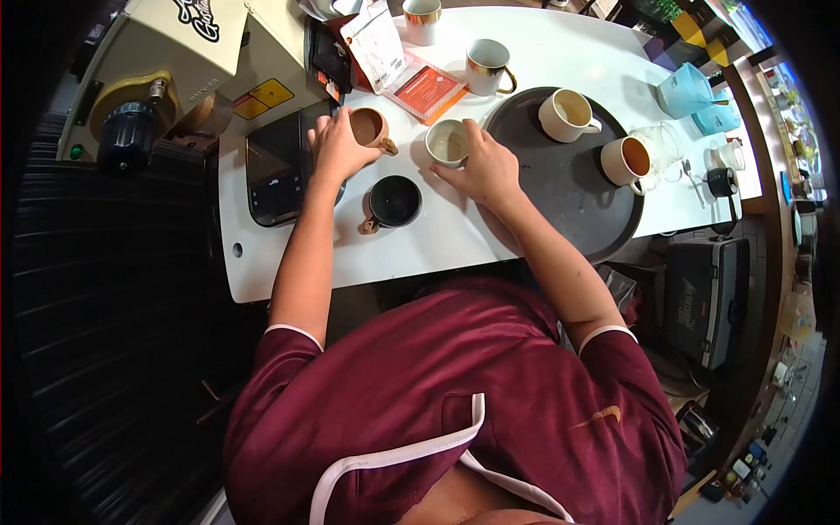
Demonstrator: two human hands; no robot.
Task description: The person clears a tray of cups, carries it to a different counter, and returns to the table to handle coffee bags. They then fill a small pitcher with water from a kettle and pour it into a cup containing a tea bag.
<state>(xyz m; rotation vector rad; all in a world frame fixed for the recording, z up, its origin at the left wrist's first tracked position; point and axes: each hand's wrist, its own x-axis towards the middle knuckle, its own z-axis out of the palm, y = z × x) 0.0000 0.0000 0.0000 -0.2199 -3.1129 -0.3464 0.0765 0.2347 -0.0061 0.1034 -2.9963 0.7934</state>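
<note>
My left hand (337,149) is wrapped round the side of a brown cup (367,128) that stands on the white table. With thumb and fingers my right hand (484,166) grips a small white cup (446,143) beside the round tray's left edge. Between and below the two hands stands a black cup (395,201), its handle pointing down to the left. On the dark round tray (560,210) are a cream cup (567,115) and a white cup with an orange-brown inside (625,161).
Two patterned mugs (487,67) and a red-and-white card (425,89) are at the back. A black scale-like device (278,171) and a cream machine (188,44) stand at the left. Light-blue containers (685,90), a glass vessel and a spoon lie towards the right.
</note>
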